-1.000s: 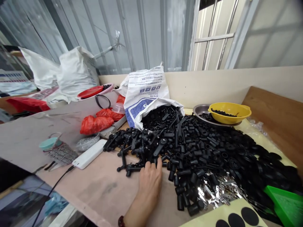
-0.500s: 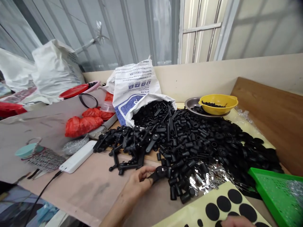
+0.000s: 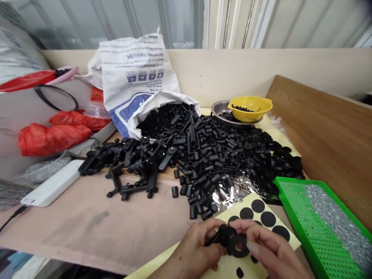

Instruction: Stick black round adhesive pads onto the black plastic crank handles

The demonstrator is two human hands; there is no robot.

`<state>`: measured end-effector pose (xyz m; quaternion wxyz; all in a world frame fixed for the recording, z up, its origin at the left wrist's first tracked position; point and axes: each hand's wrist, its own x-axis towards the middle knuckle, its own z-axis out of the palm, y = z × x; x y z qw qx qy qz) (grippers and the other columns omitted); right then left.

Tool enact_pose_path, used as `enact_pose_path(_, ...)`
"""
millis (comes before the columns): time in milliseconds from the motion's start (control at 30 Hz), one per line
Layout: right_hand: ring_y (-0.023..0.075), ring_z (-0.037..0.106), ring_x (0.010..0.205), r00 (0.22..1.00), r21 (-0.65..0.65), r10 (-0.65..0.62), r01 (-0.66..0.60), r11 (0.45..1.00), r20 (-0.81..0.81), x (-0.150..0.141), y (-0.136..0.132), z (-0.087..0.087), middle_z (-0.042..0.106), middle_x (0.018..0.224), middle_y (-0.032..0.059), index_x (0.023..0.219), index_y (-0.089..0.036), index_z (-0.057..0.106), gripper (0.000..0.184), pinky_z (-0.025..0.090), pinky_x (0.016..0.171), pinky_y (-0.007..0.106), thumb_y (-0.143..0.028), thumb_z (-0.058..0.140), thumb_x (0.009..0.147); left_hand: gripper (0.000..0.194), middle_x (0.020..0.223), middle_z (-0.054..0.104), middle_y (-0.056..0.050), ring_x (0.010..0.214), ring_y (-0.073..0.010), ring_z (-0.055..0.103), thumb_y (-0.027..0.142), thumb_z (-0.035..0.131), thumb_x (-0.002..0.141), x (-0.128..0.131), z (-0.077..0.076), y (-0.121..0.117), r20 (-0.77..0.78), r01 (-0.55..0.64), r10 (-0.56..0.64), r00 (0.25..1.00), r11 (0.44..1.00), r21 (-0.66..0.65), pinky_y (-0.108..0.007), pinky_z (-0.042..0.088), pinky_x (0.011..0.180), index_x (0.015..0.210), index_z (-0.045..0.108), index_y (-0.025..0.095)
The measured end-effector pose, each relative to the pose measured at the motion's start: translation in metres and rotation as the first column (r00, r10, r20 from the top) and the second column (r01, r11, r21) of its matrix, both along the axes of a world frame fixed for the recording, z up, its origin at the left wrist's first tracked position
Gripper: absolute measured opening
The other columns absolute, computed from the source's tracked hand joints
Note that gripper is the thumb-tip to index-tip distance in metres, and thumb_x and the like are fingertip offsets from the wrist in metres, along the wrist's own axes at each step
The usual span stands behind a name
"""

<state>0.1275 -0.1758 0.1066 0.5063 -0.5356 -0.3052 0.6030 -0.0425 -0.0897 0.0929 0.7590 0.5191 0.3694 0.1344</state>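
Observation:
My left hand (image 3: 199,244) pinches a black plastic crank-shaped part (image 3: 226,233), its arm mostly covered by my fingers. Between the thumb and fingers of my right hand (image 3: 266,246) is a black round pad with a hole (image 3: 238,246), held up against the part's round end. I cannot tell whether the two are stuck together. Beneath both hands lies a pale yellow backing sheet (image 3: 222,270) with several black round pads (image 3: 268,219) on it.
Beyond the hands spreads a heap of black caps and tubes (image 3: 209,151), beside metal clips (image 3: 228,195). A white sack (image 3: 139,62) spills black parts. At right stands a green tray (image 3: 299,224) of small shiny pieces. Behind are a yellow bowl (image 3: 250,112) and steel dish (image 3: 216,108).
My left hand has moved right with the crank-shaped part to over the sheet. My right hand has lifted a pad to it. The camera view has shifted right and down.

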Motion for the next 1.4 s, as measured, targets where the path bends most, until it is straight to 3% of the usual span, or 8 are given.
enact_pose_path(233,0.0219,0.059,0.103,0.992,0.031,0.008,-0.012,0.999,0.124,0.0,0.004,-0.002,0.067,0.105,0.0033,0.075,-0.023,0.069,0.016,0.043,0.085,0.025,-0.039,0.067,0.079,0.048,0.076,0.064,0.001,0.053,-0.0062,0.045,0.011,0.05,0.061,-0.003,0.001,-0.001,0.028,0.045,-0.046,0.999,0.998,0.049,-0.015,0.036,0.046,0.105,0.067,0.015)
enact_pose_path(667,0.0266,0.06,0.101,0.96,0.04,0.053,-0.067,0.997,0.274,0.003,0.004,-0.003,0.069,0.101,0.0087,0.064,-0.021,0.059,0.025,0.048,0.082,0.031,-0.041,0.064,0.079,0.06,0.079,0.065,0.001,0.06,-0.0094,0.05,0.008,0.044,0.061,-0.01,-0.001,-0.003,0.012,0.073,-0.074,0.997,0.995,0.07,-0.016,0.041,0.051,0.117,0.064,0.018)
enact_pose_path(1233,0.0231,0.062,0.094,0.936,0.036,0.058,-0.075,0.997,0.347,-0.002,0.007,0.0,0.068,0.096,0.0071,0.062,-0.022,0.058,0.024,0.05,0.072,0.025,-0.038,0.066,0.077,0.044,0.074,0.059,0.002,0.06,-0.0102,0.046,0.009,0.044,0.067,-0.012,0.007,-0.001,-0.033,0.136,-0.133,0.991,0.984,0.115,-0.018,0.038,0.052,0.104,0.067,0.018)
enact_pose_path(1400,0.0229,0.063,0.091,0.927,0.054,0.072,-0.099,0.994,0.367,0.0,0.008,-0.001,0.069,0.094,0.0062,0.062,-0.022,0.058,0.022,0.051,0.07,0.025,-0.035,0.064,0.079,0.027,0.07,0.054,0.001,0.057,-0.01,0.043,0.027,0.053,0.08,-0.011,0.008,-0.002,-0.031,0.123,-0.12,0.992,0.985,0.119,-0.018,0.038,0.05,0.101,0.067,0.016)
